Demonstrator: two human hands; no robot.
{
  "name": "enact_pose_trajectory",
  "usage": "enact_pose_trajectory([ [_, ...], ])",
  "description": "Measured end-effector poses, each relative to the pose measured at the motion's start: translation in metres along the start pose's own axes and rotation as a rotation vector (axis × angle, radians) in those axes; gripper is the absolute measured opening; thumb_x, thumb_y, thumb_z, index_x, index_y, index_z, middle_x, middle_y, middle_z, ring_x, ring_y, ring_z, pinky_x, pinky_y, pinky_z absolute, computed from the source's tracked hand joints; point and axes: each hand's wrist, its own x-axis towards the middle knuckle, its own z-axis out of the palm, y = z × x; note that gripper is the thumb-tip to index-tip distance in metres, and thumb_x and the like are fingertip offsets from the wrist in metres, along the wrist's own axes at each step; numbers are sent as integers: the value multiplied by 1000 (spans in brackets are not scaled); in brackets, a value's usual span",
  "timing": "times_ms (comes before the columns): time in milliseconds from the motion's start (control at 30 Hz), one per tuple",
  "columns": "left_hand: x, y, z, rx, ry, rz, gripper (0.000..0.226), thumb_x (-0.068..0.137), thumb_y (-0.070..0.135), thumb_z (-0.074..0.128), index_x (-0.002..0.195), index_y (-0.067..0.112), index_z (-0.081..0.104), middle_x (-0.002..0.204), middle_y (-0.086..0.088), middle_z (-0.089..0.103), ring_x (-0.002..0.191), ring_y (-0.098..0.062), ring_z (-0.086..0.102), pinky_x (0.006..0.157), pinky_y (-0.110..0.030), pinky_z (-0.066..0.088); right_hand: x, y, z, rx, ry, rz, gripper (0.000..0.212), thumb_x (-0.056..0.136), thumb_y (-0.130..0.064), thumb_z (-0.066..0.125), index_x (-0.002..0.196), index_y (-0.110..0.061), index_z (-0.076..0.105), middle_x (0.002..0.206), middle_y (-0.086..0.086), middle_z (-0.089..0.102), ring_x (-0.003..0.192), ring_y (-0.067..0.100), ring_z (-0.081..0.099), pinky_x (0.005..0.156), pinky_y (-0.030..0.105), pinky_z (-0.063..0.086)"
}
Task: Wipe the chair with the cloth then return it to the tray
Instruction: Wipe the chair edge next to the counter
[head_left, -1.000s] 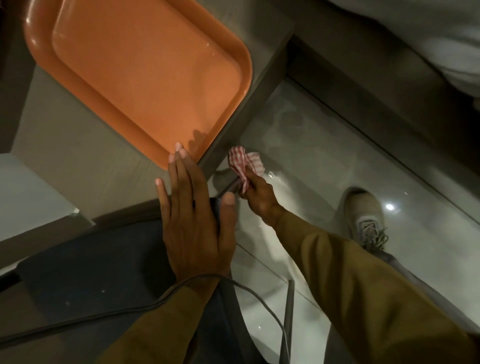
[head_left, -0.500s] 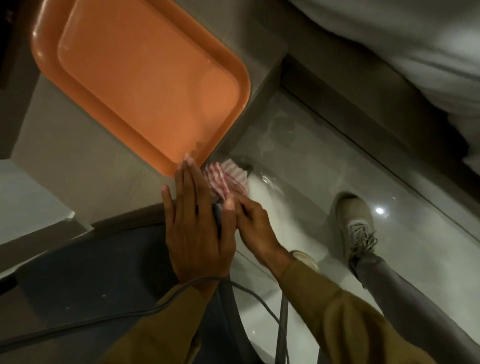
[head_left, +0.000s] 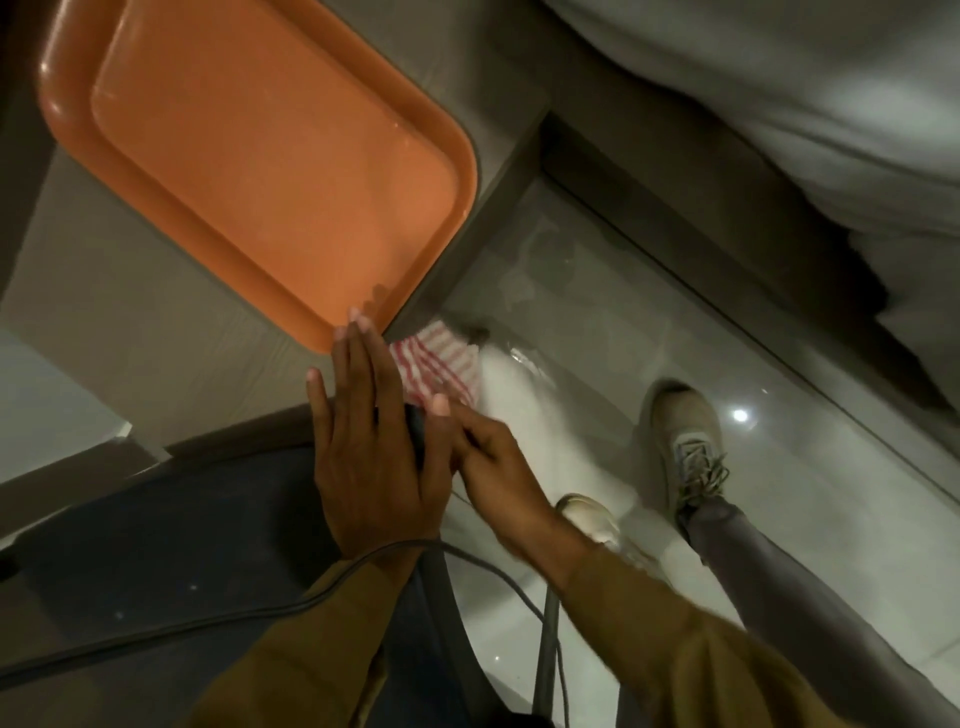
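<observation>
Two hands meet at the corner of the chair (head_left: 171, 525), whose dark blue seat fills the lower left of the view. We see the left hand (head_left: 374, 457) lying flat on the seat's edge, fingers straight and together, palm down, closed on nothing; its fingertips reach as far as the near corner of the tray (head_left: 270, 156). We see the right hand (head_left: 498, 478) coming in from the right and gripping the cloth (head_left: 441, 364), a red-and-white striped piece bunched at the chair's corner. The cloth fans out beyond both hands, just beside the left fingers and close to the tray's corner, but it lies outside the tray; whether it touches the desk edge we cannot tell. The right fingers are pinched together on the cloth's near end, next to the left thumb.

The orange tray sits on the grey desk (head_left: 135, 332), at upper left. A dark cable (head_left: 249, 618) crosses the left sleeve and the seat. Below, on the glossy tiled floor (head_left: 597, 322), stand two beige shoes (head_left: 685, 431), the left one partly hidden by the right forearm. White bedding (head_left: 779, 93) fills the upper right.
</observation>
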Motion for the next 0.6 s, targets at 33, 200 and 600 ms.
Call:
enact_pose_trajectory([
  [33,0,1,-1,8,-8,-4,82,113,56,10,169,-3,23,179,-18,24,168,-32,20,138,-56,14,-7,2,3,11,-4,-36,37,113,-40,45,141,-31,68,138,-15,72,131,6,66,109,27,57],
  [200,0,1,-1,-4,-16,-25,85,112,61,9,170,-1,21,180,-14,21,169,-28,18,140,-52,10,26,18,-3,5,69,-130,42,112,-24,47,144,-2,63,141,10,70,134,23,65,116,37,52],
  [600,-2,-4,7,-35,4,-6,82,113,60,11,171,4,18,180,-13,22,170,-26,16,141,-45,3,130,35,-30,12,214,101,38,114,-32,45,133,-14,73,122,4,74,107,17,63,107,35,49],
])
